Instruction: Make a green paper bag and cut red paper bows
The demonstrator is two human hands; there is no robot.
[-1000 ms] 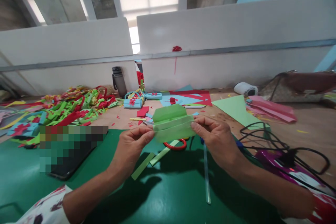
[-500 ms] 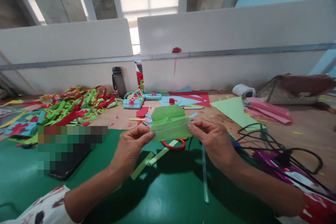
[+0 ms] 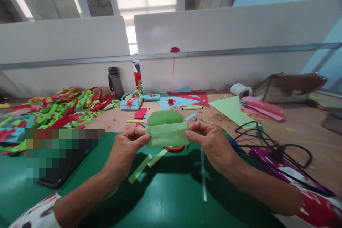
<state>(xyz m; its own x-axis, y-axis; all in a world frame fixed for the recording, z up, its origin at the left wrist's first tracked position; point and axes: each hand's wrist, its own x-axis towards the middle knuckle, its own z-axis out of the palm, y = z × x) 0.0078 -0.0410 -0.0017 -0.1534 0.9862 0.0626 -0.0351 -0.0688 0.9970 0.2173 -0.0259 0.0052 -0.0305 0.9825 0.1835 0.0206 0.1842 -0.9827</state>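
Between my two hands, above the green mat (image 3: 165, 192), I hold a folded light-green felt piece (image 3: 167, 136) with a darker green flap standing up behind it. My left hand (image 3: 128, 149) pinches its left edge between thumb and fingers. On the right edge, my right hand (image 3: 211, 142) has the same pinch. Behind and below the felt shows part of a red scissor handle (image 3: 175, 149). Light-green strips (image 3: 140, 168) lie on the mat under my left hand. A clear glue stick (image 3: 203, 176) lies below my right hand.
A phone (image 3: 64, 169), partly blurred out, lies at left. Behind it is a heap of felt pieces (image 3: 66, 108). Small blue felt bags (image 3: 130, 103), a bottle (image 3: 115, 82) and a pen (image 3: 191, 108) are farther back. Black cables and a purple power strip (image 3: 280, 167) lie at right.
The folded felt stays pinched in both hands; its front panel now looks flatter, with the flap lower behind it. The whole view has shifted slightly.
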